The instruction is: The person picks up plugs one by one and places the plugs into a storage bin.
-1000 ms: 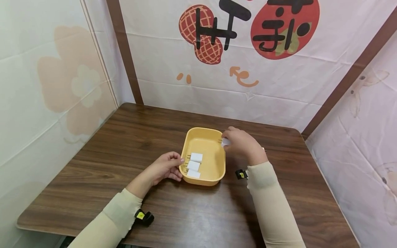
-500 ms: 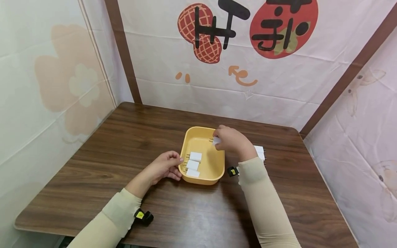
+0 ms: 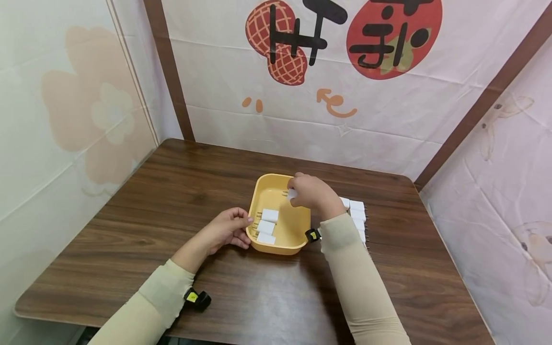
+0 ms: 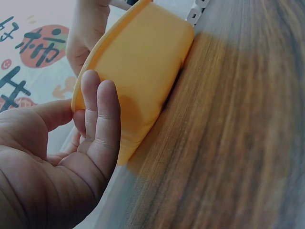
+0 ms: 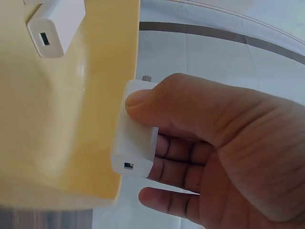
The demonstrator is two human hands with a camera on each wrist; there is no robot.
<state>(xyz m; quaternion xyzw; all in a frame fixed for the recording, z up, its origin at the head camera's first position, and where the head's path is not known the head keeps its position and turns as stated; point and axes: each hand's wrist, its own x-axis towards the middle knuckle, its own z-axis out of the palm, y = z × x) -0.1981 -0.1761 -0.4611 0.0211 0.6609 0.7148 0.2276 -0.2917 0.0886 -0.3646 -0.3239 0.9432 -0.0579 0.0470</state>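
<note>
Right hand [image 3: 311,192] pinches a white charger [image 5: 136,143] over the yellow tray [image 3: 276,248], prongs pointing left; left hand [image 3: 226,231] grips the tray's left rim.

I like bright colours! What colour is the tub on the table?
The tub is yellow, clearest in the head view.

Tray [image 3: 276,247]: smooth yellow plastic, faint sheen. Chargers [image 3: 269,215]: matt white plastic, metal prongs. Table [image 3: 172,191]: dark wood-grain, semi-glossy. Backdrop [image 3: 302,124]: creased printed cloth.
</note>
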